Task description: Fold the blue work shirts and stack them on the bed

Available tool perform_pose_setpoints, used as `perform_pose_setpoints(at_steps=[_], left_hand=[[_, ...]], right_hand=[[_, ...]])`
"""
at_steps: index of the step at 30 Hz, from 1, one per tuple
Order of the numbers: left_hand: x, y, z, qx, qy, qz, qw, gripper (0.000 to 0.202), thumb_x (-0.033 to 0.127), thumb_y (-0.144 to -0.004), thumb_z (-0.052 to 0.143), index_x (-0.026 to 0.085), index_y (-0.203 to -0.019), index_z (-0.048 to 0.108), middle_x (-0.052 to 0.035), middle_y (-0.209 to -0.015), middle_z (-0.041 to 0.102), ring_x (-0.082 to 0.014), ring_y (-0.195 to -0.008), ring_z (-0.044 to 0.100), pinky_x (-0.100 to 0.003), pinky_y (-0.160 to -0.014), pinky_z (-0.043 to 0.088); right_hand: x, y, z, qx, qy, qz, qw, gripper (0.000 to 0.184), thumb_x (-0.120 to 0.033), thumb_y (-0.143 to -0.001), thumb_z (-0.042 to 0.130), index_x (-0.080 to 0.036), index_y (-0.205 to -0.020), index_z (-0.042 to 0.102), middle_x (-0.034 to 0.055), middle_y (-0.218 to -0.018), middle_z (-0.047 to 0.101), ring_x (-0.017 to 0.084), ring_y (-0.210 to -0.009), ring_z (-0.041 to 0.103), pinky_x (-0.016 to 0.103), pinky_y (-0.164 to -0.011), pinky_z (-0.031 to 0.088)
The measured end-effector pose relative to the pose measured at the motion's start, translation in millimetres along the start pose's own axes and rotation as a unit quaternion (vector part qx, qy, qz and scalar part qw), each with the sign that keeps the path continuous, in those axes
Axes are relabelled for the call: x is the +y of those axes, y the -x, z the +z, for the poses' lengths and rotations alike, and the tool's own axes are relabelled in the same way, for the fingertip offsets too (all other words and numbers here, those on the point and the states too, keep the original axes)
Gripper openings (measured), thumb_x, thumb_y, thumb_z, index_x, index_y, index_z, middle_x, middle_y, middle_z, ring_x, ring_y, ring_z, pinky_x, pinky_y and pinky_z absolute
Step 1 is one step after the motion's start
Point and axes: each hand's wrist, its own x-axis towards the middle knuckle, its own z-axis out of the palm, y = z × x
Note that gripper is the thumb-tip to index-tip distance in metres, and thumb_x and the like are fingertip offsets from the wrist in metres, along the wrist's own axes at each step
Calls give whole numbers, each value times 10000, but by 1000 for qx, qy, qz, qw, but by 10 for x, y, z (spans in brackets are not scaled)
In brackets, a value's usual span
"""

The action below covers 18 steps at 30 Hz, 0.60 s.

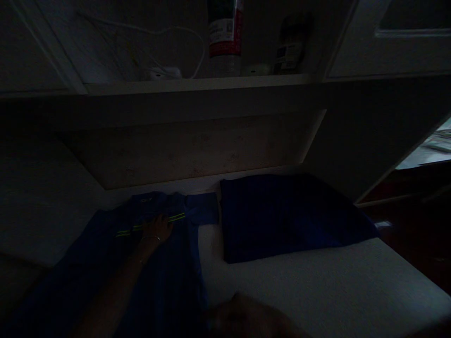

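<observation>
Below a shelf point(197, 86), a pale desk point(317, 277) spreads through dim light toward the lower right. Across its left part lies a blue shirt point(181, 277), laid out with one short sleeve reaching toward the middle. Just beside that sleeve rests a folded dark blue cloth point(292, 216), flat against the back of the desk. The left hand point(157, 229) lies on the shirt's upper part, palm down; its grip is loose and spread, pressing on the fabric without closing on it. The right hand point(246, 314) is a dark blur at the bottom edge, near the shirt's side, and I cannot tell how its grip stands or whether it has anything. On the shelf are a bottle point(225, 35) with a red and white label, a smaller dark container point(291, 47), and a white cable point(203, 49). Thin yellow-green stripes point(176, 217) cross the shirt beside the left fingers, and a slim bracelet point(151, 237) circles that wrist.
</observation>
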Motion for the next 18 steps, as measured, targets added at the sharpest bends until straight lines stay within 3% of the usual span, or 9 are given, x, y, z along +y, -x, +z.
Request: perform_pose_setpoints(at_steps=[1, 2, 4, 5, 8, 10, 13, 16, 18], left_hand=[[168, 59, -75, 27, 12, 12, 1000, 462, 383, -914, 385, 170, -1273, 585, -176, -1408, 516, -352, -1299, 460, -594, -1091, 269], [372, 121, -139, 45, 49, 26, 997, 413, 340, -914, 388, 175, -1218, 613, -162, -1349, 565, -316, -1253, 508, -522, -1083, 313], [856, 225, -221, 39, 168, 48, 984, 357, 325, -924, 387, 190, -1133, 643, -118, -1238, 640, -239, -1157, 582, -371, -1019, 395], [1116, 254, -232, 21, 228, 53, 972, 347, 350, -930, 390, 197, -1097, 654, -98, -1180, 672, -211, -1105, 613, -318, -973, 425], [1830, 218, -165, -31, 303, 49, 951, 379, 444, -928, 424, 190, -1096, 649, -77, -1116, 711, -174, -1025, 656, -244, -868, 463], [2171, 123, -87, -35, 299, 28, 953, 419, 473, -916, 451, 152, -1116, 632, -121, -1146, 699, -198, -1048, 653, -253, -849, 466], [2438, 13, -38, -32, 288, -5, 957, 350, 412, -913, 469, 135, -1056, 629, -161, -1086, 703, -246, -1002, 666, -308, -812, 470], [2505, 57, -116, -5, 278, -2, 961, 246, 329, -933, 419, 201, -981, 624, -106, -1041, 693, -226, -941, 665, -322, -800, 463], [2499, 159, -201, 36, 278, 22, 960, 272, 322, -952, 368, 229, -955, 624, -83, -1084, 658, -206, -962, 647, -325, -841, 458]], right_hand=[[93, 53, -325, 44, -13, 25, 999, 573, -520, -1005, 204, -214, -1270, 610, 43, -985, 742, 189, -857, 704, 362, -842, 530], [214, 99, -672, 142, -56, 90, 984, 599, -539, -994, 225, -164, -1224, 632, 94, -1035, 726, 213, -895, 696, 372, -849, 524], [514, 179, -1371, 366, -31, 207, 907, 556, -571, -943, 357, -163, -1181, 649, 125, -1122, 688, 256, -1016, 651, 386, -882, 500], [675, 217, -1682, 436, 30, 260, 861, 528, -560, -911, 425, -166, -1183, 647, 135, -1154, 670, 276, -1049, 630, 399, -894, 486], [1105, 317, -2277, 452, 254, 391, 760, 542, -514, -888, 489, -152, -1281, 580, 189, -1304, 565, 350, -1183, 525, 501, -945, 421], [1297, 366, -2366, 397, 337, 441, 732, 491, -503, -916, 451, -186, -1261, 596, 177, -1307, 558, 366, -1194, 499, 562, -953, 377], [1452, 440, -2260, 365, 382, 433, 730, 369, -377, -968, 363, -234, -1113, 671, 112, -1212, 621, 294, -1131, 541, 517, -979, 341], [1521, 553, -2161, 415, 370, 369, 745, 355, -283, -960, 348, -221, -1024, 691, 96, -1127, 661, 232, -1034, 587, 419, -959, 364], [1532, 655, -2112, 470, 331, 294, 764, 364, -332, -960, 353, -187, -985, 686, 111, -1071, 674, 225, -980, 604, 376, -920, 400]])
